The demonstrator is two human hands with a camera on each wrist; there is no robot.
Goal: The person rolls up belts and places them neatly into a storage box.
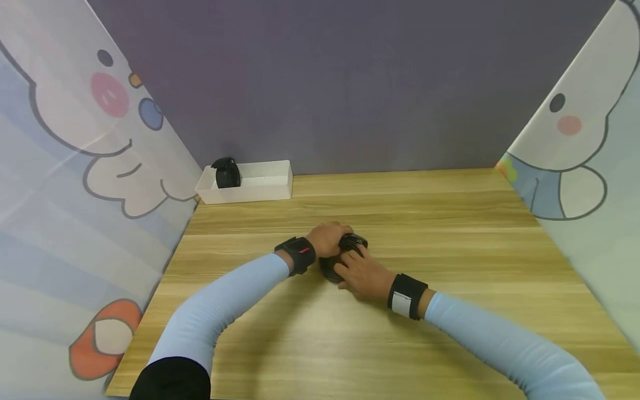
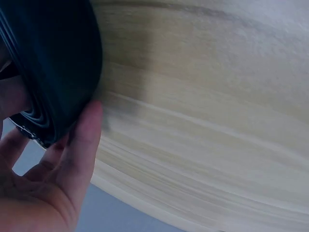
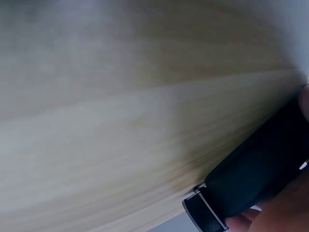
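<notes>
A black belt (image 1: 330,270), rolled into a loose coil, is between both hands over the middle of the wooden table. My left hand (image 1: 326,239) grips it from the far left side. In the left wrist view, fingers (image 2: 84,130) press the outer face of the belt (image 2: 63,58) while another digit reaches inside the layered coil. From the near right, my right hand (image 1: 367,276) holds the coil with its fingers spread over it. The right wrist view has the belt's dark strap (image 3: 256,164) running to a metal-edged buckle end (image 3: 205,210), with fingertips beneath it.
At the table's back left stands a white rectangular box (image 1: 267,191) with a black rolled item (image 1: 227,173) in its left end. A grey panel (image 1: 350,83) rises behind the table (image 1: 450,222); cartoon-printed panels flank both sides.
</notes>
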